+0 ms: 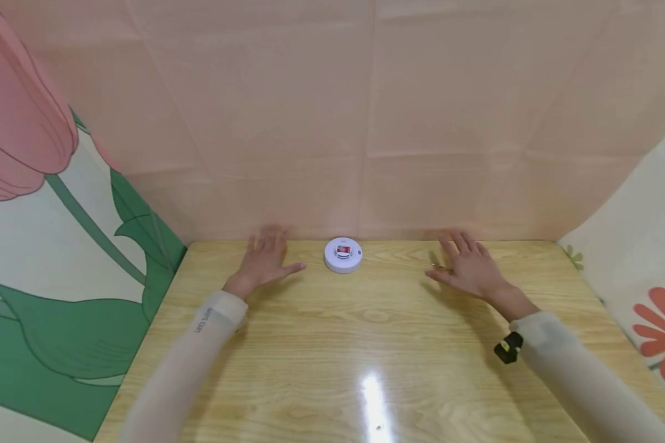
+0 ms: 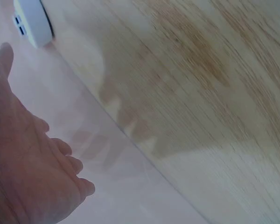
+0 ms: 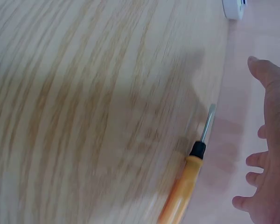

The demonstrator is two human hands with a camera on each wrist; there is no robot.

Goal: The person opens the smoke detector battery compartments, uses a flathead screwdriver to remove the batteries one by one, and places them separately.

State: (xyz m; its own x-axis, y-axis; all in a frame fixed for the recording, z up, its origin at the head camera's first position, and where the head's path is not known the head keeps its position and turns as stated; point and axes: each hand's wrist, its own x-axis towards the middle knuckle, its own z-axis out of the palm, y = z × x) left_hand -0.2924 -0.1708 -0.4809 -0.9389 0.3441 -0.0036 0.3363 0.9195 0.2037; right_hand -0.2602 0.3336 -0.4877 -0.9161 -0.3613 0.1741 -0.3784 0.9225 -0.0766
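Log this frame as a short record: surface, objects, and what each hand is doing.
surface: wooden table against a pink backdrop
centre object: round white device with a red and white insert on top, at the table's far edge
tool: screwdriver with an orange handle, lying flat on the table under the right hand
left hand: fingers spread, beside the device, not touching it
right hand: fingers spread over the screwdriver, no grip on it
contact with table: cannot tell for either hand
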